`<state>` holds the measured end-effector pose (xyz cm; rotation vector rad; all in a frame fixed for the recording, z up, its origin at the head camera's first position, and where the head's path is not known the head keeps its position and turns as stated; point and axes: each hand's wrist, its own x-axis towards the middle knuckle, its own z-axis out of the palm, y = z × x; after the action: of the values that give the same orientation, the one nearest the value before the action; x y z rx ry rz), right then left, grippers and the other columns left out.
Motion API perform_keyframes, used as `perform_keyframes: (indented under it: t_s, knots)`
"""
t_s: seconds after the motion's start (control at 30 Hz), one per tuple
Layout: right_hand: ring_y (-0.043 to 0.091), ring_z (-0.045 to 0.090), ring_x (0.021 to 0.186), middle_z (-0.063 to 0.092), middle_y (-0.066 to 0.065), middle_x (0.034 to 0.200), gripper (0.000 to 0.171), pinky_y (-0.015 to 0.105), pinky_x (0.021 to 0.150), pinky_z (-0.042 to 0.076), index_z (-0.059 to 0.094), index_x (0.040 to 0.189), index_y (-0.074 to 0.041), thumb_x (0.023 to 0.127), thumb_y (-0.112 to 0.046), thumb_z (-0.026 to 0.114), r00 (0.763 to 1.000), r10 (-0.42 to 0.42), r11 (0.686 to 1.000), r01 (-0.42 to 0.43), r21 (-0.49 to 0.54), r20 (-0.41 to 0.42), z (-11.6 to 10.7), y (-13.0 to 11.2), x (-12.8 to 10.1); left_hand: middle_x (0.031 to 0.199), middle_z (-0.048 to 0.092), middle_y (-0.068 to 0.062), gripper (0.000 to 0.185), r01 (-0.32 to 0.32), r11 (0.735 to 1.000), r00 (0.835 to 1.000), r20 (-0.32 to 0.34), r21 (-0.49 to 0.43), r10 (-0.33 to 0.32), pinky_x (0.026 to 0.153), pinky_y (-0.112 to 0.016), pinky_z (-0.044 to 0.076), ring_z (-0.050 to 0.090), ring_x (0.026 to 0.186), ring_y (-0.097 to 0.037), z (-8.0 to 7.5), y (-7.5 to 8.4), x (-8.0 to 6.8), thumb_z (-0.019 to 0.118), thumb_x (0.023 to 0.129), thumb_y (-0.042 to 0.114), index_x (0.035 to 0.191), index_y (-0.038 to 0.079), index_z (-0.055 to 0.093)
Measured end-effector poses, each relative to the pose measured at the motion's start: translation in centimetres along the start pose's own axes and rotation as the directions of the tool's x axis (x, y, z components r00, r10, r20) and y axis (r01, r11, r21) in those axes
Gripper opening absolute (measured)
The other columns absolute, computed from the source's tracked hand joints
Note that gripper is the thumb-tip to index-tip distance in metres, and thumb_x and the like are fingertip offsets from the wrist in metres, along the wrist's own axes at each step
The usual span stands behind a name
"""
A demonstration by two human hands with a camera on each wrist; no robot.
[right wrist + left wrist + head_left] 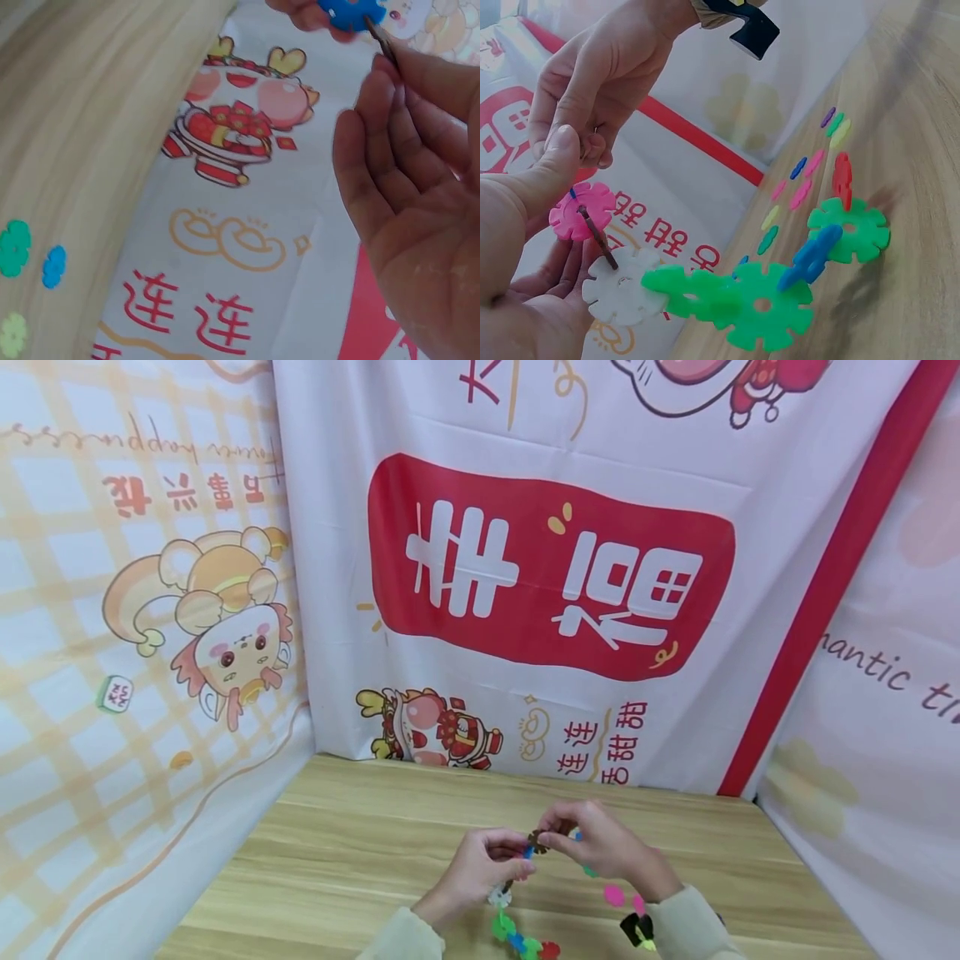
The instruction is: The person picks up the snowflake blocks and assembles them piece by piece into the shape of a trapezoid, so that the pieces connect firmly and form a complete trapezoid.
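Over the wooden table [360, 843], my left hand [476, 867] pinches a blue notched plastic disc [351, 10] at the end of a chain. My right hand [600, 839] pinches a brown disc [537, 841] between thumb and fingers, its edge at the blue one's rim. From the left hand the chain hangs down through a pink disc [583, 211], another brown disc, a clear white disc [622, 289], green discs [763, 319], a blue disc [810, 256], a further green disc [851, 231] and a red disc [842, 180] low by the table.
Several loose discs in pink [614, 895], green [13, 247], blue [54, 266] and yellow [13, 334] lie on the table to the right, partly under the right forearm. Printed cloth walls [555, 568] close off the back and both sides.
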<state>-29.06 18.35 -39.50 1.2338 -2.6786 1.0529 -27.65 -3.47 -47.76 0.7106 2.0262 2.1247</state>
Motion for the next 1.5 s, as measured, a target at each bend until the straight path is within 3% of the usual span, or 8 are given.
perform_keyframes:
  t_s: [0.27,0.47,0.63,0.77,0.9,1.13,1.27,1.5]
  knots:
    - [0.006,0.064,0.071,0.069,-0.009,0.081,0.011,0.020,0.067,0.056,0.069,0.090,-0.017,0.090,-0.028,0.067,1.000,0.016,0.999,-0.016,-0.031,0.012,0.8,0.1,0.4,0.097,0.071,-0.028,0.028,-0.035,0.998,0.999,-0.007,0.046,0.036,0.065,-0.021,0.058,0.069,0.072,-0.008,-0.1,-0.6,-0.1,0.079,0.080,0.017,0.104,0.004,0.073]
    - [0.002,0.065,0.073,0.072,-0.008,0.083,0.004,0.022,0.069,0.057,0.072,0.092,-0.018,0.090,-0.018,0.069,1.000,0.005,1.000,-0.005,-0.016,0.024,0.5,0.6,0.6,0.101,0.073,-0.015,0.025,-0.032,0.994,0.999,0.030,0.100,0.029,0.073,-0.024,0.059,0.070,0.082,-0.010,-0.2,-0.5,0.1,0.073,0.087,0.022,0.109,0.011,0.071]
    - [0.001,0.067,0.082,0.073,-0.010,0.091,0.009,0.019,0.073,0.057,0.073,0.098,-0.019,0.090,-0.019,0.068,0.997,-0.018,1.000,0.020,-0.024,0.069,0.3,1.0,0.6,0.108,0.071,-0.010,0.024,-0.019,0.991,1.000,-0.010,0.132,0.020,0.079,-0.022,0.058,0.070,0.091,-0.014,-0.1,-0.1,0.2,0.069,0.090,0.028,0.110,0.014,0.069]
    - [0.001,0.067,0.084,0.073,-0.011,0.096,0.012,0.020,0.074,0.057,0.073,0.101,-0.022,0.090,-0.025,0.068,0.995,0.014,0.999,-0.011,-0.033,0.097,-0.2,1.6,0.2,0.105,0.072,-0.009,0.022,0.009,0.990,0.999,-0.038,0.140,-0.004,0.075,-0.021,0.057,0.069,0.088,-0.016,-0.1,0.1,0.2,0.069,0.090,0.029,0.107,0.014,0.070]
    - [0.003,0.066,0.081,0.072,-0.008,0.093,0.015,0.020,0.072,0.056,0.071,0.102,-0.021,0.090,-0.028,0.069,0.989,0.107,0.992,-0.100,-0.074,0.103,-1.0,3.2,-0.6,0.101,0.072,-0.009,0.021,0.037,0.988,0.997,-0.069,0.148,-0.027,0.071,-0.020,0.055,0.066,0.083,-0.013,-0.4,0.2,0.2,0.068,0.091,0.029,0.104,0.012,0.069]
    - [0.014,0.066,0.084,0.071,0.009,0.096,0.018,0.031,0.076,0.058,0.069,0.102,-0.007,0.085,-0.012,0.073,0.973,0.212,0.965,-0.193,-0.179,0.094,-0.9,7.7,-2.3,0.099,0.070,-0.012,0.022,0.061,0.988,0.995,-0.087,0.144,-0.049,0.069,-0.019,0.054,0.062,0.082,-0.013,-1.0,0.3,0.3,0.068,0.090,0.028,0.102,0.010,0.069]
    - [0.020,0.066,0.088,0.071,0.012,0.100,0.023,0.038,0.078,0.058,0.068,0.104,-0.003,0.084,-0.010,0.073,0.967,0.237,0.955,-0.216,-0.201,0.088,0.1,10.0,-3.4,0.100,0.071,-0.013,0.022,0.049,0.988,0.996,-0.085,0.144,-0.036,0.070,-0.020,0.055,0.064,0.082,-0.013,-1.2,0.3,0.4,0.068,0.090,0.027,0.103,0.009,0.068]
    - [0.023,0.067,0.090,0.071,0.008,0.098,0.033,0.034,0.077,0.059,0.067,0.108,-0.003,0.078,-0.012,0.078,0.953,0.292,0.945,-0.273,-0.180,0.086,1.3,12.1,-4.4,0.099,0.071,-0.011,0.022,0.051,0.989,0.995,-0.096,0.140,-0.038,0.069,-0.020,0.054,0.064,0.080,-0.011,-1.5,-0.2,0.5,0.069,0.089,0.025,0.103,0.009,0.068]
